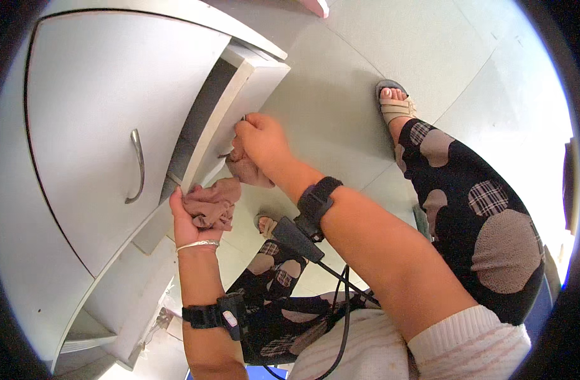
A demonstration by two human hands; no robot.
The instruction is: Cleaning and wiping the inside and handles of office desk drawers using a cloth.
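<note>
A white drawer front point(240, 102) stands pulled out a little, with a dark gap behind it. My right hand point(263, 142) is closed on a mauve cloth point(249, 171) against the outer face, at a metal handle point(223, 156) that is mostly hidden. My left hand point(190, 221) holds a crumpled mauve cloth point(216, 202) in its palm, the thumb touching the lower end of the drawer front. Whether both bunches are one cloth, I cannot tell.
Left of the drawer is a white panel point(90, 109) with a curved metal handle point(137, 166). Below it are open shelves point(88, 335). Straps with devices point(316, 202) circle both forearms, and a black cable point(344, 313) hangs over my lap. My sandalled foot point(396, 102) rests on the tiled floor point(332, 85).
</note>
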